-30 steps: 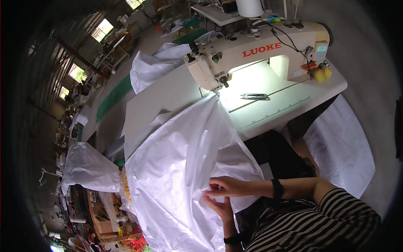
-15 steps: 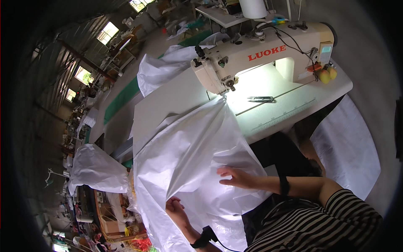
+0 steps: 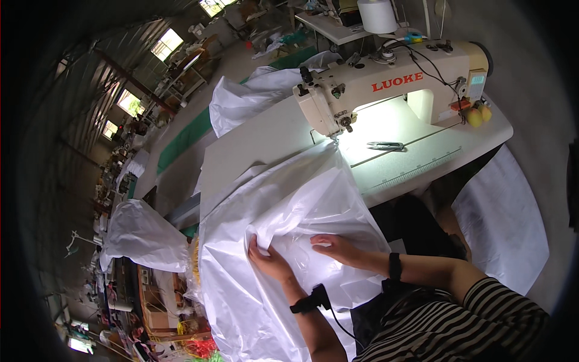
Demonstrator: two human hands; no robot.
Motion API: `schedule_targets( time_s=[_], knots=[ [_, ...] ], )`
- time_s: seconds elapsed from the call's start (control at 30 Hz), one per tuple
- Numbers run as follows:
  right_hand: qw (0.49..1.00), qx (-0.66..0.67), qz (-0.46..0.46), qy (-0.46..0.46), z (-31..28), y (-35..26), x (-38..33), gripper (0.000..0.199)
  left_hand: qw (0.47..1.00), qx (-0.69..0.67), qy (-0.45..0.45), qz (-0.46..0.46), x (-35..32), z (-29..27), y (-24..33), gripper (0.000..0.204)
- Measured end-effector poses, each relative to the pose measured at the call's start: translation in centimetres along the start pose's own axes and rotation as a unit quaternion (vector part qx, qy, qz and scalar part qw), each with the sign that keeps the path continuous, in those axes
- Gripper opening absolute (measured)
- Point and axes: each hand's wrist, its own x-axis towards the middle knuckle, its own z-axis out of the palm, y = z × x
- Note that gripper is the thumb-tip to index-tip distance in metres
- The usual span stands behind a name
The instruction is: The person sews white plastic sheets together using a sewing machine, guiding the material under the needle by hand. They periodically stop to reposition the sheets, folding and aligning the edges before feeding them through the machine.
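Two hands on white fabric (image 3: 289, 211), left hand (image 3: 268, 260) clutching a fold, right hand (image 3: 338, 247) flat, fingers apart

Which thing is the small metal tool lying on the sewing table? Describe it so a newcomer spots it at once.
Start at the cream industrial sewing machine on the white table. Look under its arm, where the lamp lights the bed, just right of the needle. There lie the thread snips, a small, dark, slim metal tool, the only loose thing on that bright patch, clear of the white sheet that both hands hold.
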Motion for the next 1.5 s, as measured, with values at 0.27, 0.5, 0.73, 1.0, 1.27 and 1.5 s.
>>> schedule_targets(
  time_s=[0.27,0.5,0.73,1.0,1.27,1.5],
  knots=[
    [0.993,0.041,0.101,0.043,1.3,-2.5,1.0,0.040,0.931,-0.171,-0.293,-0.137,-0.9,-8.3,-2.1,0.018],
    [0.974,0.187,0.124,-0.039,-5.9,-13.1,-12.7,0.019,0.847,-0.033,-0.526,-0.062,-6.2,-15.9,6.4,0.012],
    [0.974,-0.079,0.133,-0.167,-5.5,-16.3,-17.5,0.020,0.865,-0.079,-0.494,0.033,-10.7,-14.4,13.4,0.009],
    [0.873,-0.401,-0.217,-0.174,-3.3,-13.8,-18.3,0.015,0.853,-0.260,-0.447,-0.070,-13.9,-11.5,13.7,0.016],
    [0.861,-0.485,-0.134,-0.077,-7.3,-15.9,-18.9,0.033,0.864,-0.080,-0.490,-0.084,-13.3,-11.4,16.0,0.010],
    [0.866,-0.470,-0.132,-0.110,-9.2,-9.0,-17.2,0.034,0.878,-0.163,-0.425,-0.149,-12.8,-11.2,15.3,0.010]
  ],
)
